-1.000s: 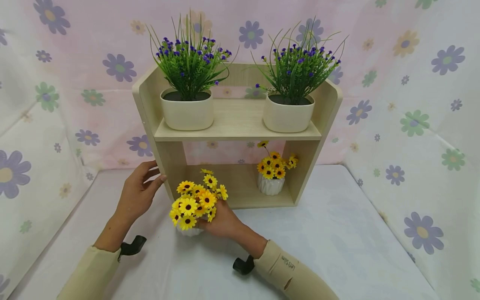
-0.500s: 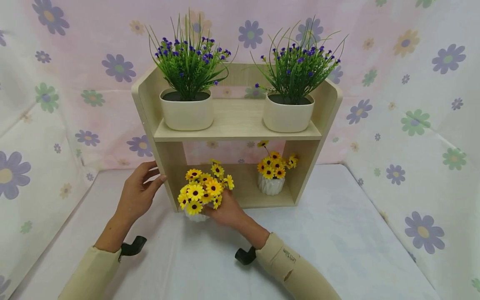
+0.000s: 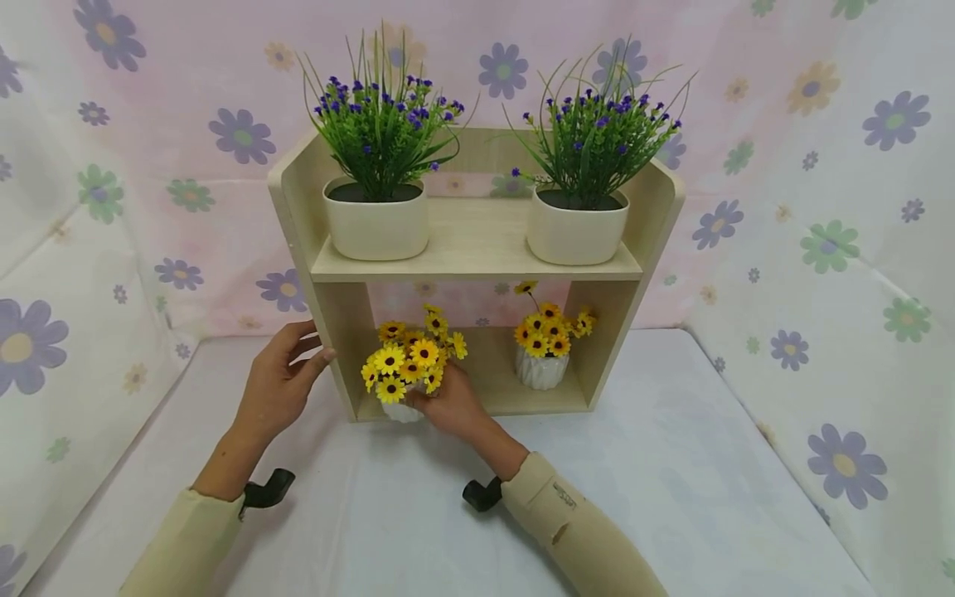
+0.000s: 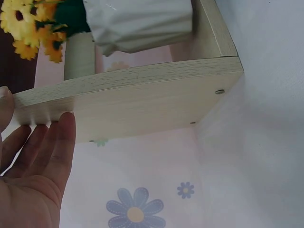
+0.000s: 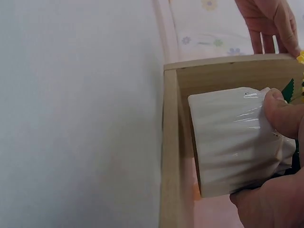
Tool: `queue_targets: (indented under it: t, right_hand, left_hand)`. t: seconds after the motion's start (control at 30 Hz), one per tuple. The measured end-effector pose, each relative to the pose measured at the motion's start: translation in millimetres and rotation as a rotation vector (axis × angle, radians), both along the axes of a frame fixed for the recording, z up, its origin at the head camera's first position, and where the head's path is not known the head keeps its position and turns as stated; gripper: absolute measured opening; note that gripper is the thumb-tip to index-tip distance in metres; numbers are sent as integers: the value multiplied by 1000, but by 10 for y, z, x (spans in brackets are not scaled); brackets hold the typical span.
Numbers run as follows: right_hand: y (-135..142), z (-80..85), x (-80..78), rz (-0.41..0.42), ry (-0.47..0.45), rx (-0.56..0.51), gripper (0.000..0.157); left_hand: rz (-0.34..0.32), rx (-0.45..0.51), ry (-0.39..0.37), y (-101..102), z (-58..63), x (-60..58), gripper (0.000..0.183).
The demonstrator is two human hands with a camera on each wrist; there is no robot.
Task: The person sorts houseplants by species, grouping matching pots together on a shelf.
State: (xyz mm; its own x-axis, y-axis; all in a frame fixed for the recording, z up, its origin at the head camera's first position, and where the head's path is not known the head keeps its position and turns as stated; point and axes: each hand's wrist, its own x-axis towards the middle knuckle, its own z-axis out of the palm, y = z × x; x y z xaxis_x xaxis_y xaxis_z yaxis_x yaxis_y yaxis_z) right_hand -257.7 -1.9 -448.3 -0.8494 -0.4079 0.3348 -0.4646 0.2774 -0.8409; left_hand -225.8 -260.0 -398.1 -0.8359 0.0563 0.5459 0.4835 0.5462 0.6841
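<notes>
My right hand (image 3: 451, 402) grips a small white ribbed flowerpot (image 3: 404, 410) of yellow daisies (image 3: 410, 361) by its rim. The right wrist view shows thumb and fingers on opposite sides of this flowerpot (image 5: 232, 142). It stands upright at the front left of the lower compartment of a light wooden shelf (image 3: 477, 267); whether its base touches the board I cannot tell. My left hand (image 3: 279, 377) touches the shelf's left side panel, its fairly straight fingers (image 4: 61, 147) on the outer face and the thumb by the front edge. The pot's back is hidden.
A matching pot of yellow daisies (image 3: 542, 369) stands at the right of the lower compartment. On the upper board are two cream planters, left (image 3: 376, 228) and right (image 3: 578, 235), with purple-flowered grass. A white cloth (image 3: 709, 497) covers the table; flower-printed curtains surround it.
My right hand has carried the daisy pot from the table in front of the shelf, away from me and slightly right, to the lower compartment's front edge. The left hand stays in place.
</notes>
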Motion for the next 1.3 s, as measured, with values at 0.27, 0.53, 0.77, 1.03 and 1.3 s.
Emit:
queue_targets:
  t: [0.27,0.53,0.77,1.03,1.3]
  right_hand:
    - [-42,-40,-59,-22,-22,-50,55]
    - [-115,-110,-140,-65,-33,-45,55]
    - [-204,-114,-197,-130,-50,-9,57]
    - [-265,-124,-319,-160,-48,12,57]
    - [-298,-163,-336,-156,-60,-14,59]
  left_hand:
    - [0,6,-5,22,62,65,49]
    - [0,-2,-9,-19,5,12,51]
    - [-20,13,10,98,150,119,46]
    - [-27,-1,17,193,284,196,45]
    - [-21,6,12,173,269,207,44]
